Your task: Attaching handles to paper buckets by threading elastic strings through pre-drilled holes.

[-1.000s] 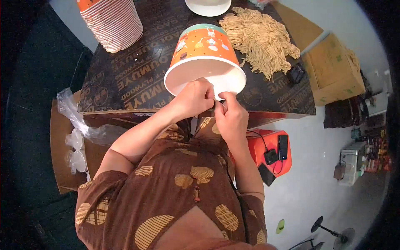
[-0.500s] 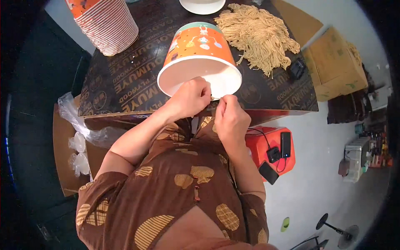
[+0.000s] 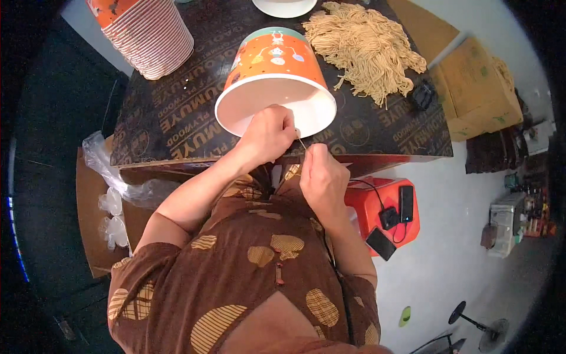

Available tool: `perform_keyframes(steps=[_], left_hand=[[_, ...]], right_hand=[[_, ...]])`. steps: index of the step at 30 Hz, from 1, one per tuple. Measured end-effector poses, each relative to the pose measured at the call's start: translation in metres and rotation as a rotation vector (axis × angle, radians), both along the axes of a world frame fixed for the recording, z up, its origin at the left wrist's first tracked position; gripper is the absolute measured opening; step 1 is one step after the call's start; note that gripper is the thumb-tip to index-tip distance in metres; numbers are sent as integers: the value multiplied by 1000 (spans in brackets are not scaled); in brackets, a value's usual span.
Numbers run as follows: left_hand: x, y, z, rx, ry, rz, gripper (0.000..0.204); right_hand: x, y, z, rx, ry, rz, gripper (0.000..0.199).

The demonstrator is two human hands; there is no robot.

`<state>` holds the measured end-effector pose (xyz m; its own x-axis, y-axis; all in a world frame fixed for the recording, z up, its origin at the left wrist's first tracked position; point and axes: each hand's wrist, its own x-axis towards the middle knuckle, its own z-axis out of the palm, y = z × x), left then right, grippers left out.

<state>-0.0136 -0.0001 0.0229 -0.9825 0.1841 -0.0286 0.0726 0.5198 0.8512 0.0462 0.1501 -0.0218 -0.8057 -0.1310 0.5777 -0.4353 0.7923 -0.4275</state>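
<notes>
At the far left of the frame a crumpled clear plastic bag [image 3: 109, 177] hangs beside the edge of the bench [image 3: 177, 112], over a brown cardboard sheet [image 3: 88, 224] lower down. In the upper left a tall stack of ribbed paper cups [image 3: 150, 32] lies tilted on the dark bench top.

In the upper middle sits the big paper bucket [image 3: 271, 71]: orange outside with small cartoon pictures and a pale green band near its base, plain white inside. It lies tipped on its side on the bench, its wide open mouth turned toward the person and its near rim close to the bench's front edge.

The left hand [image 3: 268, 133] comes up from the lower middle, forearm bare, and rests at the lower rim of the bucket with its fingers curled shut on that rim. Just right of it, the right hand [image 3: 321, 177] is held a little lower, in front of the bench edge, its fingers pinched closed on a thin pale strand [image 3: 301, 141] that runs up to the left hand at the rim.

Right of the bucket a heap of dry yellow noodles [image 3: 365, 47] lies on the bench. Below it stands a red stool [image 3: 386, 206] with dark phones on it, and in the upper right a cardboard box [image 3: 477, 88]
</notes>
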Motion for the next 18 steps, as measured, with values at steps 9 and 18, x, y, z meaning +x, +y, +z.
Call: perform_keyframes(steps=[9,18], left_hand=[[-3,5,-15,-131,293,-10,9],[-11,10,-11,-422,344,-156,15]], right_hand=[[2,0,-4,-16,5,143,14],[3,-3,-10,-22,-24,160,10]])
